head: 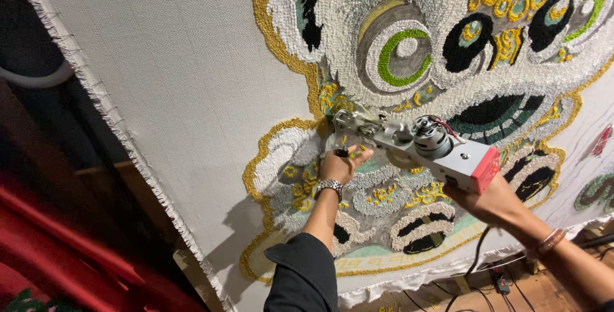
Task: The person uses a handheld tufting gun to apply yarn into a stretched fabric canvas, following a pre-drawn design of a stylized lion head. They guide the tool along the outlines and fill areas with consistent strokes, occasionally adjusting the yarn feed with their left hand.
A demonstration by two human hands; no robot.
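Currently right hand [489, 200] clamped on grey tufting gun [422, 146], red end cap, tip against tufted rug cloth [179, 82]. Left hand [339, 166] pinched shut at gun's front handle.

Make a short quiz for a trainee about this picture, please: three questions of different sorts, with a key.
1. True or false: the tufting gun points at the bare white part of the cloth.
2. Which hand wears a metal watch? A) left B) right
3. Fill in: the ring in the big round eye is ____.

Key:
1. False; its tip meets the yellow and white tufted pattern, near the left hand.
2. A; the right hand holds the gun from below.
3. Green.
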